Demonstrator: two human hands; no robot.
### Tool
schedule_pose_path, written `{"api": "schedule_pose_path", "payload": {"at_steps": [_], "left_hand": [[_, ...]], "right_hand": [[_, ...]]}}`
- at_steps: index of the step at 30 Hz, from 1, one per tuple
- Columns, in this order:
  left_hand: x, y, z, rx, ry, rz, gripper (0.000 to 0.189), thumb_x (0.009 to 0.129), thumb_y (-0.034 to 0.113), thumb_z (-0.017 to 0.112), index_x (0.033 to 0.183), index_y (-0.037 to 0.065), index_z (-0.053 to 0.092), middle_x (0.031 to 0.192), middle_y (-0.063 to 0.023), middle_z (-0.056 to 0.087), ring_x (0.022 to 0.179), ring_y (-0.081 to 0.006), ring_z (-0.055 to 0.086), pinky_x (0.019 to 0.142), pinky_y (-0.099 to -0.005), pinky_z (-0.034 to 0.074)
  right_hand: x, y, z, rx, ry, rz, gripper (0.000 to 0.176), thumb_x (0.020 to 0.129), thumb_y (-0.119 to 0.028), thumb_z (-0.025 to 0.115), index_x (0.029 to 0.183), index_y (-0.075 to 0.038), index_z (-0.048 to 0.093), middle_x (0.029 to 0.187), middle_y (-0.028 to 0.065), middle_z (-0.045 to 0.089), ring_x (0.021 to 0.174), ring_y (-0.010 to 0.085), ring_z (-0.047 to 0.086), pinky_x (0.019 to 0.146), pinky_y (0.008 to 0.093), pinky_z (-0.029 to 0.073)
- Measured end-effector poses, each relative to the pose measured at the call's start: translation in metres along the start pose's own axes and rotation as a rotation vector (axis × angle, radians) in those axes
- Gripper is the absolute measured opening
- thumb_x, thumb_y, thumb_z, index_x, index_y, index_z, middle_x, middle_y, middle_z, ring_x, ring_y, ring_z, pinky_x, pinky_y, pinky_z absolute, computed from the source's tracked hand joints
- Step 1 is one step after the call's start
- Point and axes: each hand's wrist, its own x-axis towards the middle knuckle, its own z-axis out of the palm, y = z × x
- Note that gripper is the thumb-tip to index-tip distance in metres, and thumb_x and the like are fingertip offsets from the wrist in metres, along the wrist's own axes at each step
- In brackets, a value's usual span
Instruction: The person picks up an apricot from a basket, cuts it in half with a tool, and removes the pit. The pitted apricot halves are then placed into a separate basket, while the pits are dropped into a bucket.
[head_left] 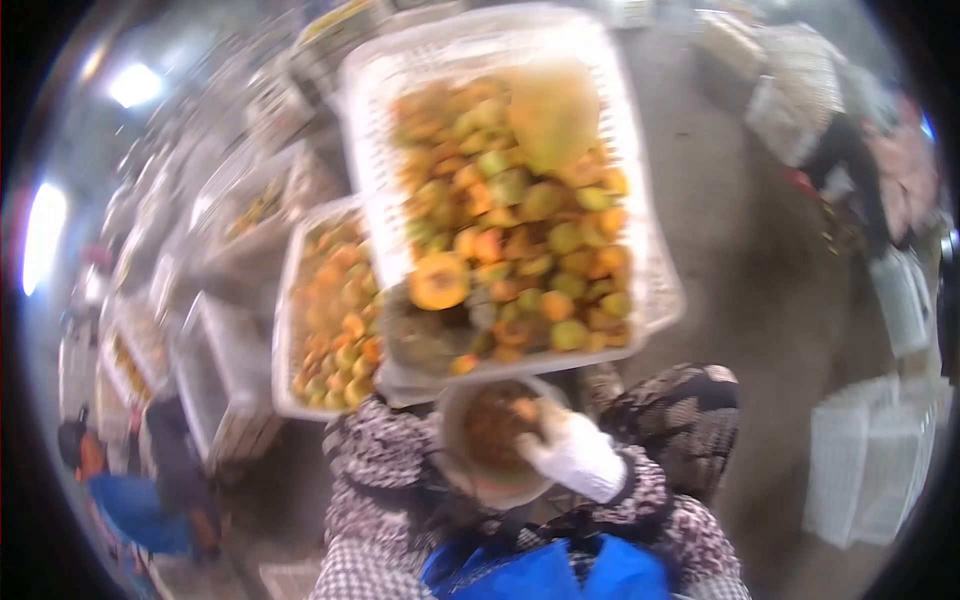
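My left hand (pixel 425 335), in what looks like a greyish glove, is at the near left corner of the upper white crate (pixel 640 215). A round orange peach half (pixel 440 280) with a darker centre shows at its fingers. Yellow and orange peach pieces (pixel 540 200) fill the crate. Below it, a pale bucket (pixel 450 440) with brownish-orange contents stands between my knees. My right hand (pixel 560 445), white-covered to the wrist, reaches over the bucket with its fingers curled. Something small and orange is at the fingertips, too blurred to name.
Another white crate (pixel 285 350) of peach pieces stands lower left. Several white crates (pixel 220 370) crowd the left side, with more stacked at right (pixel 870 460). A person (pixel 850 170) is at upper right. Blue cloth (pixel 545 572) covers my lap.
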Motion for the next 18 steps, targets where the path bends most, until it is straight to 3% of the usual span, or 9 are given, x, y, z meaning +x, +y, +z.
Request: {"api": "schedule_pose_path", "payload": {"at_steps": [3, 8, 9, 10, 11, 12, 13, 14, 18], "left_hand": [[-0.018, 0.001, -0.009, -0.208, 0.053, -0.071, 0.035, 0.091, 0.020, 0.049, 0.116, -0.004, 0.052, 0.108, -0.0224, 0.059, 0.095, -0.0345, 0.058, 0.075, -0.0444, 0.052], [-0.025, -0.010, -0.013, -0.186, -0.023, -0.064, 0.041, 0.088, 0.020, 0.051, 0.125, 0.001, 0.050, 0.119, -0.0247, 0.057, 0.105, -0.0431, 0.057, 0.086, -0.0537, 0.051], [-0.021, -0.010, -0.016, -0.218, -0.266, -0.120, 0.040, 0.089, 0.018, 0.049, 0.126, 0.004, 0.049, 0.120, -0.0231, 0.057, 0.108, -0.0441, 0.057, 0.092, -0.0582, 0.049], [-0.022, -0.012, -0.015, -0.222, -0.259, -0.138, 0.040, 0.089, 0.018, 0.049, 0.126, 0.004, 0.049, 0.120, -0.0231, 0.057, 0.108, -0.0441, 0.057, 0.092, -0.0582, 0.049], [-0.026, -0.014, -0.013, -0.208, -0.099, -0.121, 0.039, 0.090, 0.019, 0.050, 0.126, 0.004, 0.049, 0.122, -0.0226, 0.056, 0.107, -0.0441, 0.057, 0.092, -0.0585, 0.049], [-0.029, -0.014, -0.008, -0.190, 0.059, -0.105, 0.038, 0.090, 0.019, 0.050, 0.125, 0.005, 0.049, 0.123, -0.0220, 0.056, 0.106, -0.0440, 0.057, 0.093, -0.0588, 0.049], [-0.031, -0.015, -0.008, -0.095, 0.108, -0.077, 0.034, 0.095, 0.022, 0.049, 0.123, 0.003, 0.049, 0.120, -0.0202, 0.056, 0.104, -0.0370, 0.059, 0.089, -0.0521, 0.053], [-0.031, -0.017, -0.013, -0.094, 0.112, -0.091, 0.034, 0.095, 0.022, 0.049, 0.123, 0.003, 0.049, 0.120, -0.0202, 0.056, 0.104, -0.0370, 0.059, 0.089, -0.0521, 0.053], [-0.035, -0.024, -0.025, 0.190, 0.134, 0.061, 0.032, 0.099, 0.023, 0.047, 0.122, 0.000, 0.047, 0.113, -0.0164, 0.057, 0.103, -0.0262, 0.061, 0.089, -0.0408, 0.055]], "right_hand": [[0.011, -0.004, 0.006, 0.132, 0.001, 0.065, 0.051, 0.083, -0.017, 0.062, 0.132, -0.006, 0.048, 0.102, 0.0185, 0.066, 0.093, 0.0330, 0.066, 0.082, 0.0348, 0.052], [0.028, -0.017, 0.003, 0.145, 0.170, 0.011, 0.030, 0.084, -0.015, 0.061, 0.110, -0.003, 0.054, 0.084, 0.0218, 0.064, 0.080, 0.0377, 0.066, 0.069, 0.0400, 0.051], [0.034, -0.016, 0.005, 0.072, 0.218, -0.026, 0.029, 0.084, -0.019, 0.063, 0.107, -0.002, 0.054, 0.081, 0.0199, 0.064, 0.076, 0.0359, 0.066, 0.066, 0.0407, 0.052], [0.040, -0.015, 0.007, -0.002, 0.264, -0.063, 0.030, 0.084, -0.023, 0.064, 0.103, -0.002, 0.054, 0.078, 0.0180, 0.064, 0.073, 0.0341, 0.065, 0.064, 0.0414, 0.052], [0.045, -0.016, 0.008, -0.075, 0.322, -0.108, 0.028, 0.084, -0.022, 0.065, 0.099, -0.002, 0.053, 0.067, 0.0147, 0.062, 0.063, 0.0315, 0.064, 0.057, 0.0412, 0.051], [0.048, -0.020, 0.007, -0.071, 0.325, -0.092, 0.028, 0.084, -0.022, 0.065, 0.099, -0.002, 0.053, 0.067, 0.0147, 0.062, 0.063, 0.0315, 0.064, 0.057, 0.0412, 0.051], [0.051, -0.026, 0.005, -0.084, 0.305, -0.022, 0.026, 0.084, -0.021, 0.064, 0.097, -0.002, 0.052, 0.070, 0.0173, 0.062, 0.066, 0.0358, 0.064, 0.058, 0.0425, 0.050], [0.053, -0.029, 0.004, -0.096, 0.283, 0.048, 0.024, 0.084, -0.019, 0.063, 0.096, -0.002, 0.052, 0.072, 0.0198, 0.062, 0.068, 0.0401, 0.063, 0.058, 0.0439, 0.050], [0.053, -0.025, 0.012, -0.170, 0.326, 0.015, 0.027, 0.083, -0.019, 0.063, 0.101, -0.003, 0.051, 0.070, 0.0186, 0.063, 0.067, 0.0390, 0.063, 0.058, 0.0446, 0.050]]}}
